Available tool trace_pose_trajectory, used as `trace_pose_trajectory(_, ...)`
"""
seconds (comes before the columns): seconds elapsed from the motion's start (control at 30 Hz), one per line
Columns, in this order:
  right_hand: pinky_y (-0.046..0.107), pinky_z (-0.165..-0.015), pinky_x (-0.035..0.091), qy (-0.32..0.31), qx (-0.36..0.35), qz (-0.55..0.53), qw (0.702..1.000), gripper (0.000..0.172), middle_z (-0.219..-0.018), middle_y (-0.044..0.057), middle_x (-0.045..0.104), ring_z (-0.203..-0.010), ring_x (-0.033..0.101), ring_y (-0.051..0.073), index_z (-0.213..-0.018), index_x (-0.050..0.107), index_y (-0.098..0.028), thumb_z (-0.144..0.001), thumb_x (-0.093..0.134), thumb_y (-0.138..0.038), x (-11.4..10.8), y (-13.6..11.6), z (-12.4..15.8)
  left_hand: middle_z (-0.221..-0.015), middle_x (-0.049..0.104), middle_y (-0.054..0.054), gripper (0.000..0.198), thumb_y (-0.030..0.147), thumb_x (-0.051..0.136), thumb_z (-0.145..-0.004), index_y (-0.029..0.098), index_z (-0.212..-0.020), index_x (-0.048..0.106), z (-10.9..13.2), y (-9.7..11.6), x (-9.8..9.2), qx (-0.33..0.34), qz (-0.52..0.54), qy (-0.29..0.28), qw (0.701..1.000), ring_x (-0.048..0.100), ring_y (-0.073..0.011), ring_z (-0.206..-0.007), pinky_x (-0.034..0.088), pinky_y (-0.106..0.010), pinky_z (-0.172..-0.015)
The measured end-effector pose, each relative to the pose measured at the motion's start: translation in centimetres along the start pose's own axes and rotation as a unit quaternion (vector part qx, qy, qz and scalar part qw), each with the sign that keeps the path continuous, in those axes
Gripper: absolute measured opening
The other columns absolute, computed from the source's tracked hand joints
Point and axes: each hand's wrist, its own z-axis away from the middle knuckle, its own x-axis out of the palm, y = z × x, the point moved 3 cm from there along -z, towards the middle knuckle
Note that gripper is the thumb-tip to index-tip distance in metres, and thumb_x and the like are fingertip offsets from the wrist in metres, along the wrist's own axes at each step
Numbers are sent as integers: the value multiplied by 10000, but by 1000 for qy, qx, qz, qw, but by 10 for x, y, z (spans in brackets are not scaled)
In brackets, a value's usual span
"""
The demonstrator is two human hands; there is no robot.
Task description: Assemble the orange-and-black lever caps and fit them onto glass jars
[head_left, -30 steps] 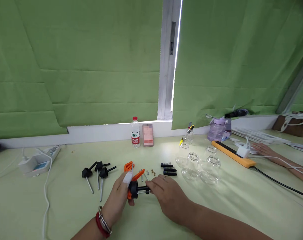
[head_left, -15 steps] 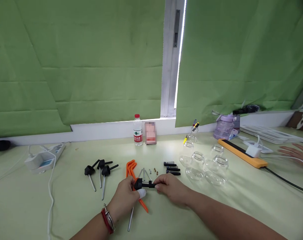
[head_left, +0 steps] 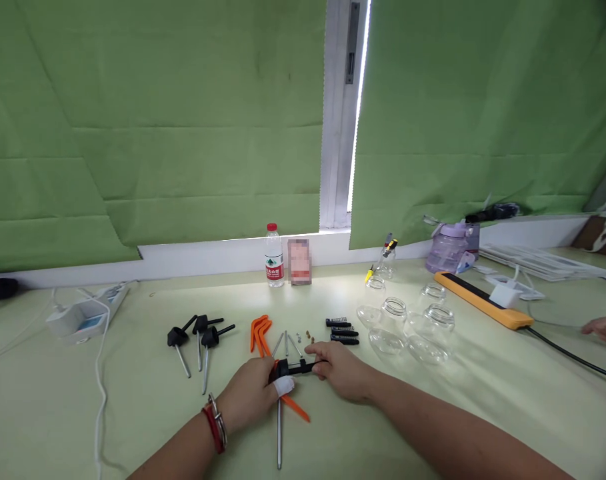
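My left hand [head_left: 257, 385], with a white wrap on its thumb, is closed around a black plastic head [head_left: 281, 369] that has a black arm and a metal tube [head_left: 279, 437] pointing towards me. An orange lever [head_left: 297, 409] sticks out from beneath that thumb; whether it is attached is hidden. My right hand [head_left: 340, 368] pinches the far end of the black arm, its index finger stretched out above. Similar orange levers [head_left: 259, 331] lie just beyond my left hand. Thin metal pins [head_left: 287, 343], tiny screws [head_left: 299, 337] and small brass-coloured pieces [head_left: 309, 336] lie behind the arm.
Black heads with tubes [head_left: 209, 337] lie left. Black pieces with springs [head_left: 343, 331] and clear jars [head_left: 389, 327] stand or lie right. Farther back are a water bottle [head_left: 274, 257], purple jug [head_left: 450, 250] and orange power strip [head_left: 483, 300]. Another person's hand [head_left: 605, 328] is far right.
The metal tube has swung from slanting left to pointing straight towards me, and the orange lever's end has shifted right. My right index finger has lifted. The other person's hand has drawn back right.
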Motion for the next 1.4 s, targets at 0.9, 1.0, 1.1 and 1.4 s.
trace_pose_trajectory(0.9, 244, -624, 371, 43, -41, -47, 997, 302, -625, -42, 477, -600, 453, 127, -1016, 519, -211, -753, 446, -82, 1, -4, 3, -654, 539, -18, 398, 574, 440, -764, 188, -702, 515, -5, 6, 5, -25, -82, 32, 996, 500, -171, -602, 276, -245, -514)
trace_pose_trajectory(1.0, 236, -601, 362, 53, -36, -34, 997, 290, -624, -36, 489, -590, 450, 122, -986, 552, -205, -744, 459, -75, 2, -2, -1, -661, 552, -18, 374, 549, 431, -782, 190, -725, 519, -9, 7, 10, -25, -84, 36, 996, 509, -170, -606, 273, -244, -515)
trace_pose_trajectory(1.1, 223, -575, 349, 63, -37, -20, 997, 235, -625, -31, 498, -582, 448, 116, -929, 564, -196, -752, 461, -81, 4, 3, -5, -679, 569, -22, 361, 536, 424, -793, 193, -734, 519, -10, 9, 11, -20, -88, 42, 995, 518, -172, -615, 269, -243, -517)
trace_pose_trajectory(1.4, 212, -546, 328, 58, -60, -16, 996, 166, -601, -47, 493, -566, 447, 111, -864, 476, -201, -758, 434, -81, 2, 2, -8, -683, 580, -23, 335, 509, 429, -802, 193, -737, 519, -11, 9, 10, -23, -82, 52, 995, 534, -177, -632, 287, -241, -526)
